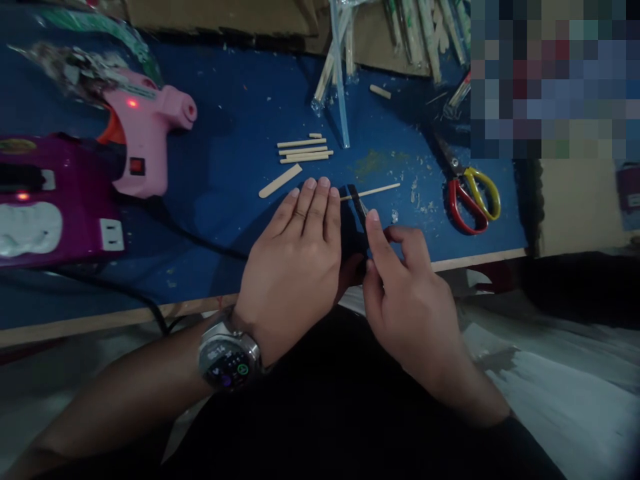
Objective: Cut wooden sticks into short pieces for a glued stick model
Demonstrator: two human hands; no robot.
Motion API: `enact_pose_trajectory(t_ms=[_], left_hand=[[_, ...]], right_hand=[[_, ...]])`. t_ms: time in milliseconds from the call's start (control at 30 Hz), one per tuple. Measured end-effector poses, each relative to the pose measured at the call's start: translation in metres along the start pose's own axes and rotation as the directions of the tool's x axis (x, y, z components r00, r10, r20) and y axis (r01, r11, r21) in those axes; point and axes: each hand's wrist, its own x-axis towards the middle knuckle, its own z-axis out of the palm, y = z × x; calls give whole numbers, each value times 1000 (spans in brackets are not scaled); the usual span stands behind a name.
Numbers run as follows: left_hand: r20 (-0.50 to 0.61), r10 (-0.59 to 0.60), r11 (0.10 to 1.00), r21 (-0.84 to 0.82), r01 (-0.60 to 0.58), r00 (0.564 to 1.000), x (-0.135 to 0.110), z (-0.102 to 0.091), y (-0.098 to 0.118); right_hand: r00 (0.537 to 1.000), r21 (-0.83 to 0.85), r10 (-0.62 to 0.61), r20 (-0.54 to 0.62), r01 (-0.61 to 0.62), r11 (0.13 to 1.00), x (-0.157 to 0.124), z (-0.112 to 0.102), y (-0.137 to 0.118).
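Observation:
My left hand (300,250) lies palm down with its fingers stretched out flat, pressing on one end of a thin wooden stick (377,191) that sticks out to the right from under it. In my right hand (405,287) is a knife (357,203) with a dark blade, its index finger laid along the back. The blade crosses the stick just beside my left fingers; whether it has cut in, I cannot tell. Beyond my left fingertips lie several short cut sticks (304,152) and a flat wooden stick piece (280,181) with one rounded end.
At the left stand a pink glue gun (145,133), lit red, and a purple power box (65,200) with black cables. Scissors (467,193) with red and yellow handles lie at right. Plastic-wrapped sticks (410,30), a clear glue stick (340,87) and cardboard (225,13) are at the back.

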Motion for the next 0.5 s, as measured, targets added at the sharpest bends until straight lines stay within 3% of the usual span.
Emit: enact_pose_trajectory(t_ms=[167, 333, 500], left_hand=[[12, 2, 1000, 22, -2, 1000, 3, 0, 0], [29, 17, 997, 77, -19, 999, 3, 0, 1], [17, 9, 996, 89, -11, 1000, 3, 1, 2]], right_hand=[[1000, 58, -15, 4, 15, 998, 5, 2, 2], [1000, 14, -10, 2, 10, 1000, -8, 0, 6], [1000, -13, -29, 1, 29, 999, 0, 4, 5]])
